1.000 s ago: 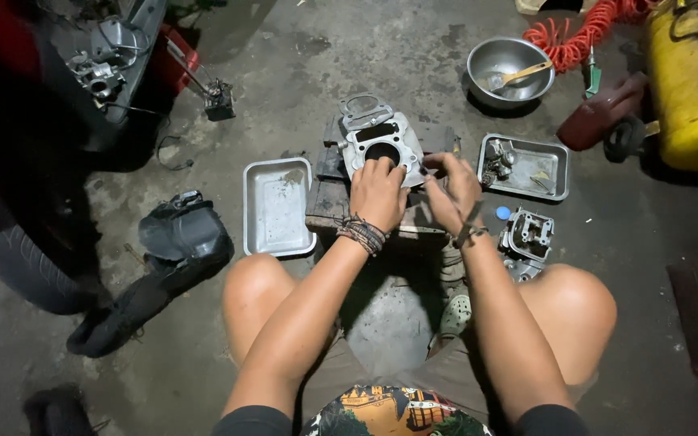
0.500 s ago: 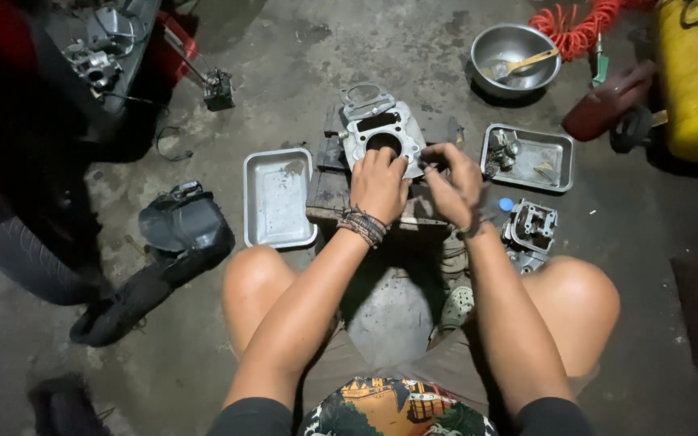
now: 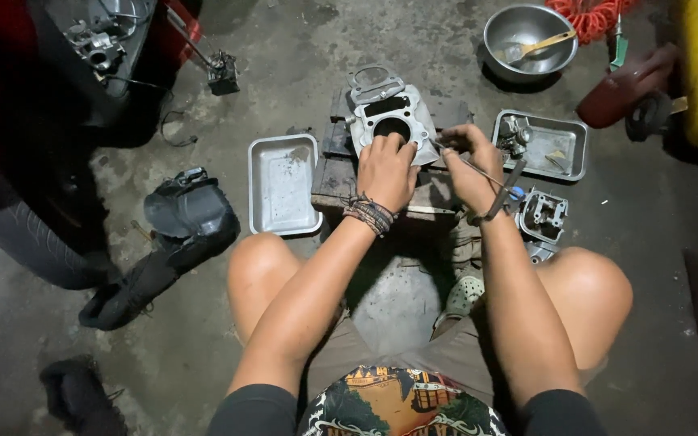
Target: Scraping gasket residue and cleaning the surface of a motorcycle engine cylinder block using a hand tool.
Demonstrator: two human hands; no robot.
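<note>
1. The left hand point(image 3: 387, 171) lay palm-down on the engine cylinder block point(image 3: 389, 121), fingers curled over its near edge beside the bore; it had sat there half a second before too, so the block was being steadied rather than moved.
2. The right hand point(image 3: 470, 161) was closed in a pinch on a thin metal tool point(image 3: 478, 169) at the block's right edge; compared with a second earlier the hand had drawn slightly to the right, and what its fingertips worked on was too small to tell.
3. The block rested on a wooden block point(image 3: 341, 173) on the concrete floor, between the person's knees and a gasket point(image 3: 373, 79) lying just beyond it.
4. An empty-looking steel tray point(image 3: 283, 186) sat just left; a second tray point(image 3: 551, 145) with small parts sat right; a cylinder head point(image 3: 544, 216) lay near the right knee; a steel bowl point(image 3: 527, 32) stood farther off.
</note>
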